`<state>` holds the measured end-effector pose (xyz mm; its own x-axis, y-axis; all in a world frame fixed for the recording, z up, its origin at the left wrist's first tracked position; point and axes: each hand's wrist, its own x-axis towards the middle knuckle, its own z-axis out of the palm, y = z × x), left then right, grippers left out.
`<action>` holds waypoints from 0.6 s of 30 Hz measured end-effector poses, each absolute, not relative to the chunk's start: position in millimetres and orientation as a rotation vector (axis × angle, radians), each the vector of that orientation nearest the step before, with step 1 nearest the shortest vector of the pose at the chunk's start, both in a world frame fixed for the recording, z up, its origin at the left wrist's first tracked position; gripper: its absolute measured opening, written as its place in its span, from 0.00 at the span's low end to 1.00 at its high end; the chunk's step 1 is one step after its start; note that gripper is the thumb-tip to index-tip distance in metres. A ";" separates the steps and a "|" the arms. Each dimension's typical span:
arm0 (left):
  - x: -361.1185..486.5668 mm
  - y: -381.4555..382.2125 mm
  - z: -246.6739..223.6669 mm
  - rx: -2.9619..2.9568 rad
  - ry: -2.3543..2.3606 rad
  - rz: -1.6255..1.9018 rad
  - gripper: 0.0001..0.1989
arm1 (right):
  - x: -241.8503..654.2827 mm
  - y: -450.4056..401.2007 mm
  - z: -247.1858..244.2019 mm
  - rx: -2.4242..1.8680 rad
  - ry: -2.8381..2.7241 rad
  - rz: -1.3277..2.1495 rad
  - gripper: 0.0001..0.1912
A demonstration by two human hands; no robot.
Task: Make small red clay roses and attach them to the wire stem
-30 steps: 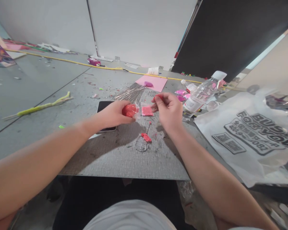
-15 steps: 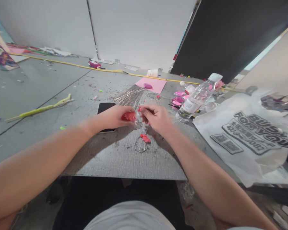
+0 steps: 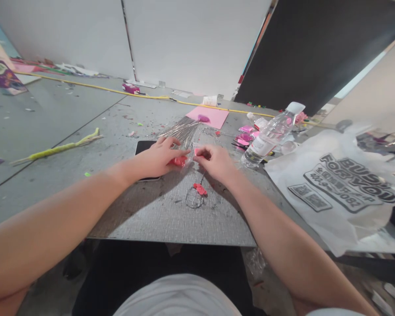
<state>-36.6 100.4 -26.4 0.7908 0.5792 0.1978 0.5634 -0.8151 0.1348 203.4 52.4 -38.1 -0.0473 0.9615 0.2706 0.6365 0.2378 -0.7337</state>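
My left hand (image 3: 161,156) is over the phone's edge, its thumb and lower fingers closed on a soft red lump in a clear wrapper (image 3: 179,161), perhaps modelling clay. Some of its upper fingers are raised and spread. Just across from it, my right hand (image 3: 213,163) has thumb and forefinger pinched at a small pinkish-red piece (image 3: 196,151); whether this is clay or wrapper I cannot tell. Below the hands, a small wire frame (image 3: 194,199) lies on the table with red flower-like pieces (image 3: 200,189) at its top. A dark phone (image 3: 143,147) is partly hidden under my left wrist.
Thin metal wires (image 3: 179,129) lie beyond the hands, beside a pink sheet (image 3: 217,116) bearing a purple lump (image 3: 203,118). At right stand a water bottle (image 3: 266,140) and a white plastic bag (image 3: 342,188). A yellow-green wrapped stem (image 3: 62,149) lies left.
My left hand's upper fingers have lifted and spread, while the red lump stays under its thumb. My right hand has turned slightly, its fingertips still close to the left hand.
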 end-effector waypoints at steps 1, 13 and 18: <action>-36.7 99.9 -26.4 2.909 0.931 0.359 0.31 | 203.3 52.1 -37.5 -1.496 -1.770 0.555 0.05; -32.4 105.6 -15.1 2.731 0.769 0.441 0.22 | 208.0 48.0 -30.0 -1.390 -1.890 0.458 0.08; -29.2 104.8 -14.7 2.394 0.884 0.627 0.21 | 204.1 40.5 -23.1 -1.231 -1.876 0.273 0.09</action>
<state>-29.2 104.8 -14.7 0.6819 0.6904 0.2415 0.4558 -0.6593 0.5980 204.1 40.5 -23.1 -0.1511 0.8327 0.5327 0.6467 0.4908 -0.5838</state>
